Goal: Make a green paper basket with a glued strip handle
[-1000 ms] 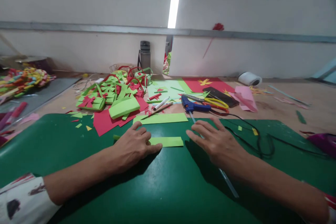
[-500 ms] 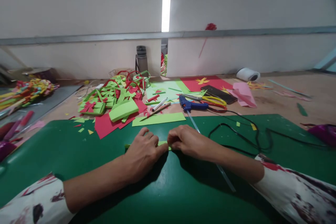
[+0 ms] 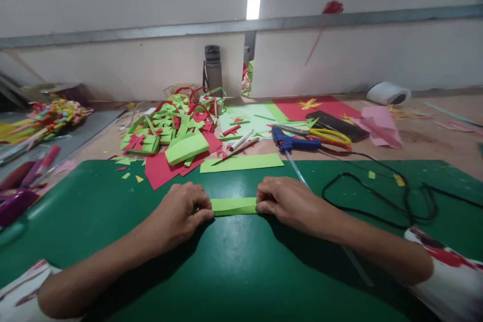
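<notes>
A light green paper strip (image 3: 234,206) lies on the dark green cutting mat (image 3: 234,266). My left hand (image 3: 184,214) is closed, its fingertips pinching the strip's left end. My right hand (image 3: 289,201) is closed too, pinching the strip's right end. The strip looks folded lengthwise between the two hands. A second, longer green strip (image 3: 241,163) rests flat just beyond them.
A blue glue gun (image 3: 292,143) with a glue stick and black cord (image 3: 377,186) lies to the right. Yellow-handled scissors (image 3: 320,135), a phone (image 3: 341,125), pens and a pile of green and red paper pieces (image 3: 169,133) sit behind. A grey bottle (image 3: 213,66) stands by the wall.
My right hand came in from open on the mat to pinch the strip. Both hands then slid apart to the strip's ends, baring its folded middle.
</notes>
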A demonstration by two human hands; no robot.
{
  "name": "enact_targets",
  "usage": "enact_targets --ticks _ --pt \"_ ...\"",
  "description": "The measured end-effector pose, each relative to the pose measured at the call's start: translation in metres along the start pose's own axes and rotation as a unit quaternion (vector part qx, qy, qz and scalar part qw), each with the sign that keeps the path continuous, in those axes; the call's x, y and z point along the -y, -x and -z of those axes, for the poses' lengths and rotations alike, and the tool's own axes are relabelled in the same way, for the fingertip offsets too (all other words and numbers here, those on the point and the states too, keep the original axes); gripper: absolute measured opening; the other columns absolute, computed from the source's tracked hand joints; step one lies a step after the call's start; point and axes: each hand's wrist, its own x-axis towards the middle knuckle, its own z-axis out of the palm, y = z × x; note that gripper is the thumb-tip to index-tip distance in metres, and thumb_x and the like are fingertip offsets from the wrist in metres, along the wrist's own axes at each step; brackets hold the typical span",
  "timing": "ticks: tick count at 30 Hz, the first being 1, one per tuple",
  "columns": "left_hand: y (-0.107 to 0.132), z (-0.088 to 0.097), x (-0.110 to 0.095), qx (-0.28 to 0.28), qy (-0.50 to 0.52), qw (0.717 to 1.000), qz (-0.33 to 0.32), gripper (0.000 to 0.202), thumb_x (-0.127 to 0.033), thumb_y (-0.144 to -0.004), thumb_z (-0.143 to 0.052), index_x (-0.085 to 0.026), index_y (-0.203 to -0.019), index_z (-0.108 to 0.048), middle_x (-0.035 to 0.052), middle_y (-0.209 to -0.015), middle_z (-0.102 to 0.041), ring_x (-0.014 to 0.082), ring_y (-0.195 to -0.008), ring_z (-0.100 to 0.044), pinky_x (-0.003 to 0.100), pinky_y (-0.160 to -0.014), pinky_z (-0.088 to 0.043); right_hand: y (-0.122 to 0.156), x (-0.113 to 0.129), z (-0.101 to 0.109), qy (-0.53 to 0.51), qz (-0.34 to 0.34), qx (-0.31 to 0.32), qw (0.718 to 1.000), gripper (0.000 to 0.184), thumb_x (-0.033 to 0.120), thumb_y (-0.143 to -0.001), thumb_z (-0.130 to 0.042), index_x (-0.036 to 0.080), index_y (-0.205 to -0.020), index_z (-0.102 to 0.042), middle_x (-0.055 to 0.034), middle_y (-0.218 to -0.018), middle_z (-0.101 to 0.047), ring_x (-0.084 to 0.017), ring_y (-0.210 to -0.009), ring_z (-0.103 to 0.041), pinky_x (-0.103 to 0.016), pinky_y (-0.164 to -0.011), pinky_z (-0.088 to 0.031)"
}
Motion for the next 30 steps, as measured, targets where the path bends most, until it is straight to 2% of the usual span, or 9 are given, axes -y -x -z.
enact_targets --ticks 5,16,26,30 --pt "0.007 0.0 0.011 -0.009 0.028 0.999 0.021 0.017 -0.026 -0.081 -0.055 -0.018 -0.068 -0.062 0.001 -0.073 -0.058 0.017 -0.076 -0.05 0.028 -0.067 -0.035 -0.001 -0.001 -0.002 0.021 -0.01 0.01 1.0 0.014 0.021 -0.079 -0.054 0.018 -0.067 -0.06 -0.0004 -0.072 -0.059 -0.013 -0.065 -0.051 -0.025 -0.057 -0.029" --pt "0.014 0.002 0.019 -0.044 0.027 0.998 0.031 0.022 -0.027 -0.084 -0.052 -0.017 -0.065 -0.058 0.0011 -0.072 -0.054 0.0167 -0.074 -0.046 0.031 -0.067 -0.032 -0.004 -0.008 -0.012 0.038 -0.015 0.005 0.999 0.018 0.02 -0.082 -0.05 0.018 -0.065 -0.056 -0.0015 -0.07 -0.055 -0.014 -0.064 -0.048 -0.026 -0.056 -0.029" --pt "0.015 0.0 0.022 -0.069 0.039 0.996 0.032 0.024 -0.025 -0.085 -0.048 -0.017 -0.064 -0.056 0.0015 -0.074 -0.053 0.017 -0.075 -0.046 0.032 -0.069 -0.033 -0.004 -0.018 -0.019 0.023 0.018 -0.005 1.0 0.019 0.021 -0.083 -0.045 0.02 -0.066 -0.055 -0.0021 -0.069 -0.053 -0.016 -0.063 -0.047 -0.028 -0.057 -0.03" --pt "0.017 -0.002 0.022 -0.073 0.031 0.996 0.051 0.022 -0.025 -0.083 -0.049 -0.017 -0.063 -0.053 0.0017 -0.077 -0.053 0.0178 -0.077 -0.046 0.034 -0.071 -0.032 -0.004 -0.018 -0.021 0.035 0.023 -0.008 0.999 0.021 0.021 -0.084 -0.042 0.02 -0.065 -0.052 -0.0029 -0.069 -0.052 -0.016 -0.062 -0.045 -0.028 -0.056 -0.03"
